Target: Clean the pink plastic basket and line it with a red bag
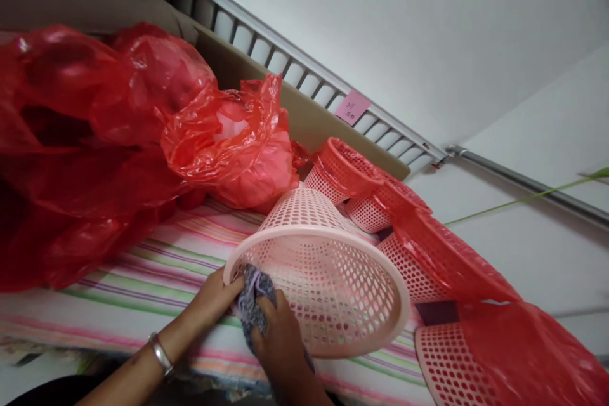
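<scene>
A pink perforated plastic basket (328, 235) lies tilted on its side, its open mouth facing me. At the left of its rim, my left hand (216, 295) is closed round the edge; a silver bangle (160, 354) sits on that wrist. My right hand (280, 333) grips a bunched grey cloth (254, 298) with a lilac edge. The cloth rests against the inside of the rim, right beside my left fingers. Some of my left fingers are hidden behind the rim.
Striped bedding (157, 273) lies underneath. Red plastic bags (228, 146) are heaped at the left. Several more baskets (442, 355), draped with red plastic, line the right. Behind runs a metal rail (285, 44) with a pink note (353, 106); a pipe (523, 184) crosses the wall.
</scene>
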`<state>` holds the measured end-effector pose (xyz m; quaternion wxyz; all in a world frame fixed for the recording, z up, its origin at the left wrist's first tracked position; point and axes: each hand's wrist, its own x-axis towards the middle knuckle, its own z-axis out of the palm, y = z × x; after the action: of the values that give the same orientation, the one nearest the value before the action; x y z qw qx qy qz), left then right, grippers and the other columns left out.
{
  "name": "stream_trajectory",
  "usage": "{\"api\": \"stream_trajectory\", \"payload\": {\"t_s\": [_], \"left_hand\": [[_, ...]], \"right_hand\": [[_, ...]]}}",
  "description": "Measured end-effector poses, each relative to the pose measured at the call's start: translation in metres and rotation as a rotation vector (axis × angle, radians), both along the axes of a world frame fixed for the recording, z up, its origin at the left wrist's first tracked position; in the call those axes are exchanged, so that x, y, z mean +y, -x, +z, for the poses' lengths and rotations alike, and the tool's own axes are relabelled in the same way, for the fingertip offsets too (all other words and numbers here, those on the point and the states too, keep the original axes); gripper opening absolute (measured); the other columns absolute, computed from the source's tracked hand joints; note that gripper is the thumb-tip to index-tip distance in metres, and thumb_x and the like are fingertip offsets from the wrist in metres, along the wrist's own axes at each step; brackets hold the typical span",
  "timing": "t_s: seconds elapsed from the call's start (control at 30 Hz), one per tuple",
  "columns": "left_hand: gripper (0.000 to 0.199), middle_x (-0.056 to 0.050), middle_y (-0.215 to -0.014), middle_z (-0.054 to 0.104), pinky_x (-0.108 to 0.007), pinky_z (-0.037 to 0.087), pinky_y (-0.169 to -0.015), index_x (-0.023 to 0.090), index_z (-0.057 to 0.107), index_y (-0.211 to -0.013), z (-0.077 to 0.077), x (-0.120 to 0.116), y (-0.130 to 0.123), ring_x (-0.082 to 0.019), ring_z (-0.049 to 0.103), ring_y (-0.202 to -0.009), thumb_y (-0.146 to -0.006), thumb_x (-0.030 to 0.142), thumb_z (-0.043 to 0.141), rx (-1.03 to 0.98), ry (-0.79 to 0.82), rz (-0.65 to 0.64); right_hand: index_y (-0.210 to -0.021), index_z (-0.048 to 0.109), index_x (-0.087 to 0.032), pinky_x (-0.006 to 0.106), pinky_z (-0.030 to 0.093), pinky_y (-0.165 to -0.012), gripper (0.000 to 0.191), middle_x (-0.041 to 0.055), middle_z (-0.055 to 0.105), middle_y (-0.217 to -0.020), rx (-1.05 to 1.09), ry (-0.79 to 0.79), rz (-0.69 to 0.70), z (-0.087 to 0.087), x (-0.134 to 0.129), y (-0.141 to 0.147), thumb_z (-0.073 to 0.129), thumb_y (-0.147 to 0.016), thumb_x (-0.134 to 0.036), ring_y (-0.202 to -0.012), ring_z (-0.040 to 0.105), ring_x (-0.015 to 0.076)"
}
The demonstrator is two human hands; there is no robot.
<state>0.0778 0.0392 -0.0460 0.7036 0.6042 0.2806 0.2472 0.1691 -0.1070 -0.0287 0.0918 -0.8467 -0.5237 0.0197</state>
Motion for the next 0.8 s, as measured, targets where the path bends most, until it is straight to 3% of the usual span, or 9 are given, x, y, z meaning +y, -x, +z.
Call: {"api": "stream_trajectory", "payload": {"t_s": [0.07,0.2,0.37,0.53,0.67,0.8], "left_hand": [[0.035,-0.009,-0.096,0.073,-0.037,0.050,-0.084,0.014,0.066,-0.100,0.003,0.010,0.005,-0.029,0.065,-0.093,-0.074,0.036,0.057,0.001,-0.119,0.063],[0.031,-0.008,-0.085,0.075,-0.036,0.047,-0.088,0.013,0.069,-0.090,-0.002,0.020,0.004,-0.029,0.063,-0.099,-0.077,0.035,0.051,0.019,-0.121,0.020],[0.035,-0.008,-0.088,0.075,-0.036,0.049,-0.084,0.012,0.068,-0.101,-0.008,0.014,0.000,-0.028,0.066,-0.092,-0.078,0.031,0.050,-0.020,-0.098,-0.046],[0.030,-0.006,-0.080,0.074,-0.033,0.049,-0.084,0.015,0.069,-0.095,-0.001,0.003,-0.002,-0.027,0.064,-0.093,-0.077,0.028,0.049,-0.003,-0.075,-0.060],[0.030,-0.010,-0.088,0.072,-0.033,0.049,-0.082,0.011,0.067,-0.093,0.001,-0.004,-0.006,-0.025,0.065,-0.089,-0.080,0.027,0.044,0.025,-0.092,-0.041],[0.035,-0.011,-0.090,0.072,-0.034,0.048,-0.083,0.008,0.065,-0.099,-0.004,-0.005,-0.009,-0.026,0.064,-0.091,-0.078,0.027,0.044,0.060,-0.121,-0.031]], "right_hand": [[-0.104,0.059,-0.025,0.035,0.045,-0.080,0.044,0.0079,0.052,-0.106,-0.031,0.037,0.000,0.002,0.000,0.002,0.052,-0.062,-0.013,-0.092,0.054,0.0237],[-0.107,0.059,-0.023,0.034,0.046,-0.077,0.041,0.0093,0.054,-0.102,-0.129,0.037,-0.090,0.003,0.027,-0.017,0.050,-0.067,-0.016,-0.090,0.056,0.0240],[-0.111,0.058,-0.019,0.034,0.046,-0.076,0.037,0.0121,0.058,-0.100,-0.168,-0.043,-0.285,0.001,0.090,-0.081,0.049,-0.076,-0.018,-0.088,0.059,0.0232],[-0.119,0.053,-0.017,0.037,0.041,-0.089,0.036,0.0112,0.059,-0.113,-0.111,-0.127,-0.289,-0.006,0.136,-0.133,0.037,-0.088,-0.025,-0.106,0.052,0.0227],[-0.117,0.054,-0.019,0.035,0.040,-0.092,0.035,0.0086,0.059,-0.115,-0.064,-0.137,-0.267,-0.008,0.139,-0.144,0.035,-0.089,-0.029,-0.108,0.051,0.0211],[-0.115,0.056,-0.018,0.035,0.040,-0.093,0.036,0.0107,0.058,-0.118,-0.036,-0.093,-0.258,-0.003,0.123,-0.132,0.045,-0.084,-0.031,-0.110,0.051,0.0237]]}}
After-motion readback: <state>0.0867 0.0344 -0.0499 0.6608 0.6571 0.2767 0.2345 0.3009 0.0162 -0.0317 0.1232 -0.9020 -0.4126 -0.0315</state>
